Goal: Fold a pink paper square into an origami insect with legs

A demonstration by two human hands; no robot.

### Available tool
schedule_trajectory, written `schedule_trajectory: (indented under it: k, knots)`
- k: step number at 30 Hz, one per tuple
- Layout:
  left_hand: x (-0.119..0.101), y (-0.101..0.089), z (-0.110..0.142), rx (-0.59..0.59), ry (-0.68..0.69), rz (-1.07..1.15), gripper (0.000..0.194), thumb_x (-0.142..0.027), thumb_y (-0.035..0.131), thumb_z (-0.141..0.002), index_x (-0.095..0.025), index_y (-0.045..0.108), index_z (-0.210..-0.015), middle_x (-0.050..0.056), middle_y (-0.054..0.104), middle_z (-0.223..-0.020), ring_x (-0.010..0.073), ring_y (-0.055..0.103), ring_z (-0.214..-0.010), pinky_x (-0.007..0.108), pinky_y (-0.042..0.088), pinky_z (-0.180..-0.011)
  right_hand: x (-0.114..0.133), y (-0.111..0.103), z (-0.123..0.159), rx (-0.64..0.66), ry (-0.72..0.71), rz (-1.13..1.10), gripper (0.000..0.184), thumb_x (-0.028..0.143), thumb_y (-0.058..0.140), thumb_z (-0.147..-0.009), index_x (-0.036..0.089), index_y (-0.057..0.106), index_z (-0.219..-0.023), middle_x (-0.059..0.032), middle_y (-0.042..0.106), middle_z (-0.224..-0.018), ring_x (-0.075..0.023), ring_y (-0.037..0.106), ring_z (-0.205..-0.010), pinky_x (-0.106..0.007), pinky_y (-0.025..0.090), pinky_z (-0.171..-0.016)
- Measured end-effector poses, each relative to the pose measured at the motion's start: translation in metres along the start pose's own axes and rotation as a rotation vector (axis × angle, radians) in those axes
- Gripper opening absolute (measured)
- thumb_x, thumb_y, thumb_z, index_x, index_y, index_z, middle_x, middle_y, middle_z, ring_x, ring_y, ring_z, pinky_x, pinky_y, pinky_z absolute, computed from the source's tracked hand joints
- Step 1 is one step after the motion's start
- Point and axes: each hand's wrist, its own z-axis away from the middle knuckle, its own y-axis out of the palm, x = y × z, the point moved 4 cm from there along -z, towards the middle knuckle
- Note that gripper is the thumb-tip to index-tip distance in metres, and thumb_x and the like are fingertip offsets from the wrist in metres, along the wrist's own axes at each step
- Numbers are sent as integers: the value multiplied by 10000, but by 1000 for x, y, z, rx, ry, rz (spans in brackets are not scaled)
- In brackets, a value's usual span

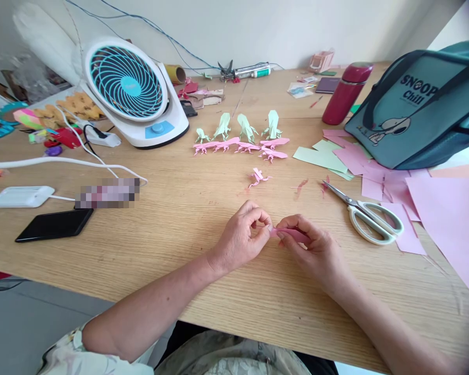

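Observation:
Between my two hands is a narrow folded piece of pink paper, held just above the near part of the table. My left hand pinches its left end between thumb and forefinger. Around its middle and right side close the fingers of my right hand, hiding part of it. Beyond the hands lies a small pink paper piece with thin folded legs. Farther back stand several pink folded paper insects in a row, with several pale green ones behind them.
Scissors with pale handles lie right of my hands. Pink sheets and green paper spread beside a teal bag and a red flask. A fan, a phone and cables occupy the left.

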Motion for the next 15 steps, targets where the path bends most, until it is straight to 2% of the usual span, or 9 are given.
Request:
schedule_trajectory:
  k: [4, 8, 11, 15]
  knots:
    - [-2, 1, 1, 2, 74, -22, 115, -126, 545, -904, -170, 575, -802, 35, 543, -891, 147, 551, -864, 265, 472, -757, -3, -1, -1, -6, -6, -34, 45, 252, 609, -919, 231, 648, -913, 6, 653, -831, -120, 619, -712, -219, 500, -667]
    - [-4, 0, 2, -33, 164, -71, 78, -143, 551, -925, -174, 586, -862, 59, 572, -946, 184, 552, -960, 335, 478, -869, -5, -1, -1, -15, -2, 25, 52, 256, 588, -929, 237, 636, -938, 5, 645, -782, -131, 621, -693, -226, 483, -615]
    - [-3, 2, 2, -13, 185, -51, 80, -136, 530, -943, -180, 575, -892, 52, 586, -927, 173, 563, -925, 311, 490, -826, -5, -2, -1, -24, -19, 79, 59, 263, 574, -934, 237, 627, -933, -10, 649, -805, -141, 628, -688, -239, 488, -603]
    - [-2, 4, 2, 3, 184, -30, 97, -130, 522, -953, -181, 555, -877, 31, 594, -873, 144, 576, -845, 267, 488, -764, -4, -1, -1, -20, -76, 90, 87, 249, 554, -945, 242, 640, -949, -43, 639, -958, -146, 635, -749, -258, 516, -653]
